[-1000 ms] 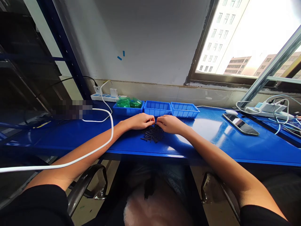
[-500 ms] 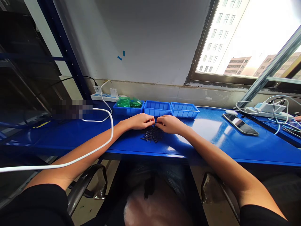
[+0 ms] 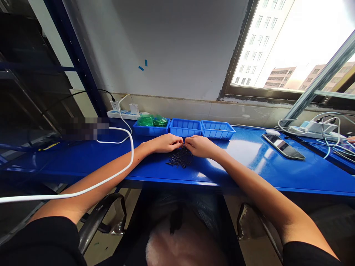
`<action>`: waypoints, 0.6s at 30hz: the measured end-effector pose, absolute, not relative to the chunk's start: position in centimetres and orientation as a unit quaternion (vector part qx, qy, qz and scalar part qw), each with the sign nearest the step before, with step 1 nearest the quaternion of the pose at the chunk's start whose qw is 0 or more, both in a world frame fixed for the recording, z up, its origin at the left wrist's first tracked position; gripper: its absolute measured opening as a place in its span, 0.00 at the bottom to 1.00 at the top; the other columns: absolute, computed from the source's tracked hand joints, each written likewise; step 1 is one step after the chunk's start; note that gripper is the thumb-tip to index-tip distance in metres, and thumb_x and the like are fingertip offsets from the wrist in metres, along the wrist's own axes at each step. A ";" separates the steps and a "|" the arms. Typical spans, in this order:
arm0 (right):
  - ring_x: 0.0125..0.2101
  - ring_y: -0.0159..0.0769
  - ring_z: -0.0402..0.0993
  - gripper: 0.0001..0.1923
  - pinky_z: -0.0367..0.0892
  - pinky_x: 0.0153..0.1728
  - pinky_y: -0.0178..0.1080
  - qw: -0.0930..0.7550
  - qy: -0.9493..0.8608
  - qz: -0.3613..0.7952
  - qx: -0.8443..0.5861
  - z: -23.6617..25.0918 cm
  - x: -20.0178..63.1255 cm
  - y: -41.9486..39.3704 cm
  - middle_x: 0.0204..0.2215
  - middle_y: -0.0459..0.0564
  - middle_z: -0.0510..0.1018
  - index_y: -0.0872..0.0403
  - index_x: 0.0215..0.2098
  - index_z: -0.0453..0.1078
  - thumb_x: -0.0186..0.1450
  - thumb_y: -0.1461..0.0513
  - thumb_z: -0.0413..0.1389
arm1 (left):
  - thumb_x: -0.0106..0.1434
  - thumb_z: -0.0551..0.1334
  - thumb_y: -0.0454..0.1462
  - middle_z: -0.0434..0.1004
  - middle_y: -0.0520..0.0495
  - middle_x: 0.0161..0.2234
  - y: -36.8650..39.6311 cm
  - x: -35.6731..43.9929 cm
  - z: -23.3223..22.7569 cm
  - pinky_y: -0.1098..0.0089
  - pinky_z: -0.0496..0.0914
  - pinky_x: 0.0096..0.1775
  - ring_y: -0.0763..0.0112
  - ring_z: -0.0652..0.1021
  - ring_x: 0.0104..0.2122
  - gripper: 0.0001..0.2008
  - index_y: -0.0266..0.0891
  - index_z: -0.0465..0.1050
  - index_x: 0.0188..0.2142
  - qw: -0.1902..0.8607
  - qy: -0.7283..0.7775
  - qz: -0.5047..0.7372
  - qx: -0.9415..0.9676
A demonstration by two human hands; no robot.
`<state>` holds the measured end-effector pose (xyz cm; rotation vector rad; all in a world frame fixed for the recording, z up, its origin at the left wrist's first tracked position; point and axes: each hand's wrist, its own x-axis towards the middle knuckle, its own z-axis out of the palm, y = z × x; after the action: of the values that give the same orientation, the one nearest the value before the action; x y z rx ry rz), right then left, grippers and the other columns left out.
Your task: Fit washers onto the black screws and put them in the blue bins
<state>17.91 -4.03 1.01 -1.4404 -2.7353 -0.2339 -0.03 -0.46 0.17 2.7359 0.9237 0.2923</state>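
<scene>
My left hand (image 3: 168,143) is closed in a pinch, its fingertips almost touching those of my right hand (image 3: 203,146). Between them shows a small dark piece that looks like a black screw; most of it is hidden by the fingers. My right hand is pinched too, with its fingers curled under. Just below both hands, a loose pile of black screws (image 3: 178,159) lies on the blue table (image 3: 238,170), partly covered by the right fingers.
Behind the hands stand a blue bin with green plastic packets (image 3: 151,121), a middle blue bin (image 3: 185,132) and a right blue bin (image 3: 218,135). A phone (image 3: 283,146) lies to the right near cables and a power strip (image 3: 316,127). A white cable (image 3: 131,147) crosses over my left forearm.
Both hands stay over the screw pile, with only a tiny shift of the fingers. The pile and bins look the same.
</scene>
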 end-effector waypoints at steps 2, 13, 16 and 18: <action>0.38 0.36 0.72 0.13 0.56 0.31 0.33 0.024 -0.883 -0.075 -0.463 1.0 17.9 -4.0 0.36 0.52 0.77 0.55 0.36 0.68 0.68 0.62 0.42 | 0.62 0.49 0.39 0.75 0.48 0.30 -0.4 0.0 0.1 0.74 0.61 0.30 0.71 0.72 0.28 0.14 0.36 0.70 0.36 0.116 0.317 0.101 0.936; 0.38 0.37 0.72 0.13 0.57 0.31 0.33 0.015 -0.886 -0.074 -0.458 1.1 17.8 -4.0 0.37 0.53 0.77 0.56 0.36 0.67 0.68 0.63 0.41 | 0.62 0.48 0.40 0.74 0.48 0.30 -0.2 -0.1 -0.1 0.73 0.61 0.31 0.70 0.72 0.29 0.13 0.36 0.69 0.35 0.121 0.316 0.099 0.936; 0.38 0.37 0.72 0.13 0.56 0.31 0.33 0.013 -0.886 -0.070 -0.458 1.2 17.8 -4.1 0.36 0.53 0.77 0.56 0.36 0.67 0.68 0.63 0.42 | 0.62 0.47 0.41 0.73 0.48 0.28 -0.3 -0.1 0.0 0.74 0.60 0.30 0.71 0.70 0.28 0.14 0.37 0.68 0.33 0.122 0.316 0.097 0.936; 0.38 0.36 0.72 0.12 0.56 0.31 0.33 0.011 -0.887 -0.068 -0.458 1.2 17.8 -4.1 0.37 0.53 0.77 0.55 0.35 0.67 0.69 0.63 0.42 | 0.62 0.47 0.41 0.72 0.49 0.27 -0.3 -0.1 0.1 0.74 0.60 0.30 0.71 0.70 0.27 0.14 0.37 0.67 0.32 0.127 0.316 0.094 0.935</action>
<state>17.83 -4.12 1.25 -1.4271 -2.7652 -0.2119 -0.05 -0.29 0.10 2.7231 0.9207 0.2729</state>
